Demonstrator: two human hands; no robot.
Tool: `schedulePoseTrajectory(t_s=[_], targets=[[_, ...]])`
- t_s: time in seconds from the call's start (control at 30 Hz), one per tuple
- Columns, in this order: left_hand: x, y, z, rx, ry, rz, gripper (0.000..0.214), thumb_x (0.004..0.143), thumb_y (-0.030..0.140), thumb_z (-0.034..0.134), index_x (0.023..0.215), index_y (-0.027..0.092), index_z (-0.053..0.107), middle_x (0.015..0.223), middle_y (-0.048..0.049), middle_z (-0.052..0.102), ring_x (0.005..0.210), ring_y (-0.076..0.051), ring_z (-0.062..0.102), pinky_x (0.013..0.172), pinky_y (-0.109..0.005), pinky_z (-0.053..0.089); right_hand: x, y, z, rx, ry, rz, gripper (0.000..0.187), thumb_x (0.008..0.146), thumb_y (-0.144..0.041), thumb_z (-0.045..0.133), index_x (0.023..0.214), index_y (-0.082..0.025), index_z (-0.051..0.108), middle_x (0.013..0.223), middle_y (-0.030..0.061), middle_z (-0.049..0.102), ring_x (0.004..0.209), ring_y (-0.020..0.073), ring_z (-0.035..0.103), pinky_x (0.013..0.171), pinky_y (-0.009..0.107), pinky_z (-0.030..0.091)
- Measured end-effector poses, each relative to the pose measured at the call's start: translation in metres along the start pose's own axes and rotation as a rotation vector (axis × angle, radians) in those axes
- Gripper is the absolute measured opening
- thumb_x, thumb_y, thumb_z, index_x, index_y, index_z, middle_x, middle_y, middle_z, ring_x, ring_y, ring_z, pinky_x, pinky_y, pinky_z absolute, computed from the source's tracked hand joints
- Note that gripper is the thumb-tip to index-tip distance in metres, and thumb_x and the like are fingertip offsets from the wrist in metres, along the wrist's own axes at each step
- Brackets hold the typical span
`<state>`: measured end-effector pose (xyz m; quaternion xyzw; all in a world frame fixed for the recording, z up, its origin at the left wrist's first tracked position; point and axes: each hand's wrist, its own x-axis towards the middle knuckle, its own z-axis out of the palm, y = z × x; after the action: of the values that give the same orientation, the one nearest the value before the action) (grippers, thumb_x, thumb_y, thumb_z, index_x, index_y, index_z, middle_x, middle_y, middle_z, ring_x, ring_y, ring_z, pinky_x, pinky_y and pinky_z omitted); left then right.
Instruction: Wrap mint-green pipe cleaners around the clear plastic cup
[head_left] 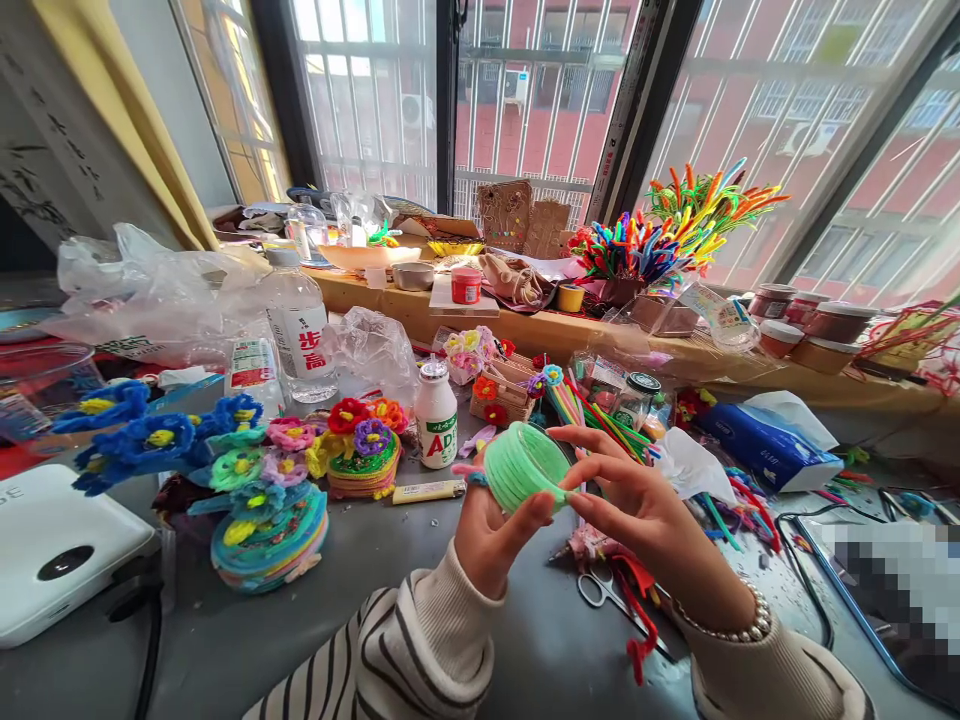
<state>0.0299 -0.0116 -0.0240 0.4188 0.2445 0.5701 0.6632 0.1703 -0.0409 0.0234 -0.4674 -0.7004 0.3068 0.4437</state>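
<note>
above the table's (300, 630) near edge, left hand (487, 535) and right hand (645, 515) both pinch 1 green coiled cup (521, 467), fingers closed on its rim, scissors (604, 592) lying below.

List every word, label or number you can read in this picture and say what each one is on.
"AD": green letters on the small white bottle; anything further is cut off.
Red Chinese characters on the label of the large clear bottle: too blurred to read.
Label on the smaller clear bottle: too small.
Black brush characters on the wall hanging: not legible.
Letters at the edge of the white device: cut off.
Blue tissue pack: print unreadable.
</note>
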Motion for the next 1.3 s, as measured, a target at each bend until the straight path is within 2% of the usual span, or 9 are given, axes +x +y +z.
schedulePoseTrajectory(t_s=[0.1,0.23,0.4,0.53,0.7,0.9,1.07,1.3], targets=[[0.001,0.001,-0.002,0.036,0.004,0.030,0.051,0.062,0.037,0.068,0.106,0.021,0.047,0.077,0.0004,0.060,0.063,-0.013,0.055,0.051,-0.023,0.045,0.001,0.003,0.002,0.002,-0.012,-0.012,0.011,0.076,-0.033,0.057,0.076,-0.023,0.062,0.123,0.0034,0.047,0.115,0.0222,0.042,0.098,0.041,0.031],[0.002,0.001,-0.001,0.058,0.033,0.031,0.046,0.060,0.042,0.068,0.097,0.020,0.052,0.076,-0.0003,0.060,0.063,-0.013,0.055,0.049,-0.021,0.045,0.001,0.006,0.004,-0.017,-0.018,-0.024,0.011,0.077,-0.034,0.057,0.076,-0.023,0.062,0.123,0.0039,0.046,0.117,0.0215,0.041,0.099,0.039,0.031],[0.002,0.002,0.001,0.033,0.022,0.013,0.037,0.061,0.041,0.068,0.090,0.019,0.057,0.078,-0.0004,0.062,0.064,-0.012,0.054,0.050,-0.020,0.044,0.001,0.006,0.005,-0.036,-0.013,-0.037,0.011,0.077,-0.033,0.057,0.077,-0.023,0.061,0.123,0.0039,0.046,0.117,0.0208,0.040,0.100,0.038,0.030],[0.001,0.004,0.002,0.078,0.039,0.050,0.034,0.062,0.039,0.068,0.087,0.018,0.059,0.070,0.0008,0.060,0.058,-0.010,0.052,0.048,-0.020,0.043,0.001,0.007,0.002,-0.074,-0.032,-0.076,0.009,0.077,-0.031,0.057,0.076,-0.023,0.061,0.122,0.0039,0.047,0.116,0.0206,0.041,0.099,0.039,0.030],[-0.002,0.006,0.005,0.070,0.068,0.069,0.034,0.059,0.034,0.070,0.085,0.016,0.056,0.073,-0.0013,0.062,0.075,-0.019,0.059,0.066,-0.030,0.049,0.002,0.009,-0.001,-0.134,-0.027,-0.130,0.008,0.078,-0.031,0.057,0.077,-0.025,0.062,0.118,0.0035,0.050,0.113,0.0221,0.043,0.098,0.042,0.029],[-0.003,0.007,0.003,0.136,0.069,-0.005,0.065,0.054,0.033,0.074,0.111,0.017,0.046,0.096,-0.0073,0.060,0.083,-0.020,0.060,0.071,-0.031,0.050,0.002,0.009,-0.002,-0.152,-0.020,-0.145,0.007,0.078,-0.030,0.056,0.077,-0.026,0.062,0.116,0.0031,0.051,0.112,0.0217,0.044,0.096,0.041,0.031],[-0.002,0.009,0.001,0.202,0.033,-0.013,0.059,0.057,0.034,0.071,0.108,0.014,0.049,0.097,-0.0088,0.060,0.091,-0.023,0.058,0.075,-0.031,0.049,0.001,0.011,-0.003,-0.144,-0.021,-0.151,0.007,0.078,-0.029,0.057,0.078,-0.025,0.063,0.117,0.0038,0.051,0.113,0.0217,0.043,0.097,0.041,0.031],[-0.002,0.010,0.002,0.334,-0.008,0.104,0.076,0.058,0.033,0.069,0.125,0.023,0.034,0.121,-0.0092,0.049,0.101,-0.024,0.054,0.081,-0.034,0.048,0.002,0.010,-0.011,-0.138,-0.100,-0.116,0.009,0.077,-0.030,0.057,0.078,-0.025,0.064,0.117,0.0041,0.050,0.111,0.0216,0.045,0.096,0.040,0.033]])
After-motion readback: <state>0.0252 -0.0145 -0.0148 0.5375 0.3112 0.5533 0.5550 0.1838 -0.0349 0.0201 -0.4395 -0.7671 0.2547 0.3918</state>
